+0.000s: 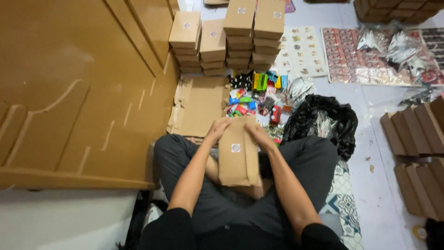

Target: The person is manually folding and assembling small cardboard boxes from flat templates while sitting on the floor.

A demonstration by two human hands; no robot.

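I sit cross-legged on the floor and hold a small brown cardboard box [237, 156] over my lap, its round white sticker facing up. My left hand [217, 129] grips the box's far left corner. My right hand [257, 133] grips the far right corner. Just beyond the box lies a heap of small colourful toys [253, 98] on the floor.
Stacks of closed brown boxes [229, 38] stand behind flat cardboard sheets [200, 106]. A large cardboard panel [74, 92] fills the left. A black plastic bag [323, 121] lies at my right knee. Sticker sheets [303, 52], shiny wrappers [370, 55] and folded box blanks [416, 157] lie to the right.
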